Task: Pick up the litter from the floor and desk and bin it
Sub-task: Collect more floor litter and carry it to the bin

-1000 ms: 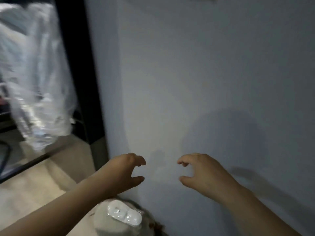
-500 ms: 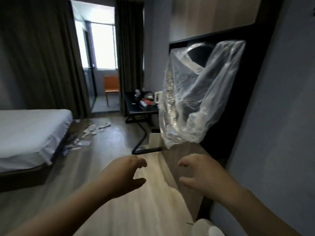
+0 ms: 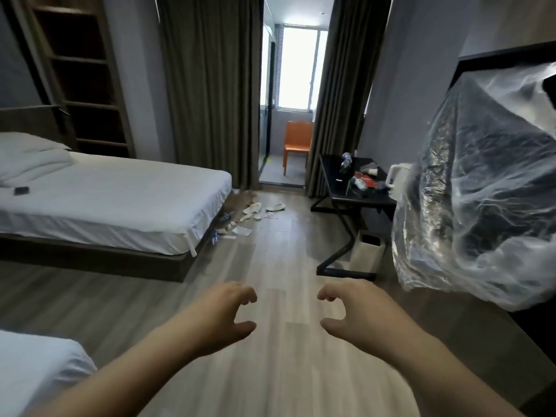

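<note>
our left grip (image 3: 224, 316) and right grip (image 3: 356, 314) loosely curled, empty, lower centre, floor litter (image 3: 255, 210) mid-frame by the bed (image 3: 120, 194) corner, desk litter (image 3: 362, 180) on the black worktop (image 3: 331, 176) right of centre, white bin (image 3: 368, 254) beneath

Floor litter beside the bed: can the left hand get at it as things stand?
Probably not yet. The left hand hovers empty, well short of the floor litter lying far off beside the bed. Bare floorboards lie between, so nothing seems to block a walk up.

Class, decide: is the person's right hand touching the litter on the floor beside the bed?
Apart. Head view: bare floor lies between the right hand and the litter.
</note>
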### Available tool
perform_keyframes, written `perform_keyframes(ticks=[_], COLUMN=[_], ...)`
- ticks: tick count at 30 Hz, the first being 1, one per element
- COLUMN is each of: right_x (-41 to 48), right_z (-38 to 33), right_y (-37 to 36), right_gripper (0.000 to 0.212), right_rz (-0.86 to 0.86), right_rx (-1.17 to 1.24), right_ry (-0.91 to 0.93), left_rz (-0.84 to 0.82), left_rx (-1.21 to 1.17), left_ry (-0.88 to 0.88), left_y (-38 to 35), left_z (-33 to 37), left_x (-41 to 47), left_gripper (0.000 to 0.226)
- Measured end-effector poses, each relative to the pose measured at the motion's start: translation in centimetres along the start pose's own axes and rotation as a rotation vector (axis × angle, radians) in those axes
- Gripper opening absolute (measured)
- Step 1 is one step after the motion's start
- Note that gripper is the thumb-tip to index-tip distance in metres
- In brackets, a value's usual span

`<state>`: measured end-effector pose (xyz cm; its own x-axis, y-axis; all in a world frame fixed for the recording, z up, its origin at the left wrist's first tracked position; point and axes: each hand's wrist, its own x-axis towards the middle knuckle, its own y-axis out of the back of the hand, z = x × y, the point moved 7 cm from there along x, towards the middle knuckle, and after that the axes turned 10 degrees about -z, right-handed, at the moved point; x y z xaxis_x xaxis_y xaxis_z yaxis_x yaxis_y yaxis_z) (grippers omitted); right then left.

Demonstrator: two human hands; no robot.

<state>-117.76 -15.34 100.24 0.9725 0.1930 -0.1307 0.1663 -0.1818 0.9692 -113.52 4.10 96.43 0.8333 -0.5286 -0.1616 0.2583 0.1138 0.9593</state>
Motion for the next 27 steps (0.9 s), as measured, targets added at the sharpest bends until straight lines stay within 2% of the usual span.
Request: perform_keyframes(ticks=[11, 20, 27], right_x=[19.9, 35.2, 49.5], right_z=[5.6, 9.1, 11.0], right_y=[2.5, 3.3, 2.9], right_gripper=[0.042, 0.043, 0.043], right_rz=[-0.030, -0.106, -0.140], right_rx=[0.011, 0.028, 0.026], right_ry=[0.047, 0.057, 0.033], left_rz=[0.019, -0.035, -0.055], left_rx=[0.029, -0.005, -0.029], left_ry=[0.096, 0.140, 0.151], left_y=[4.8, 6.3, 7.6], left_z=[-8.6, -16.2, -25.0], left_x=[16.7, 29.4, 40.7], left_gripper=[0.045, 0.044, 0.044])
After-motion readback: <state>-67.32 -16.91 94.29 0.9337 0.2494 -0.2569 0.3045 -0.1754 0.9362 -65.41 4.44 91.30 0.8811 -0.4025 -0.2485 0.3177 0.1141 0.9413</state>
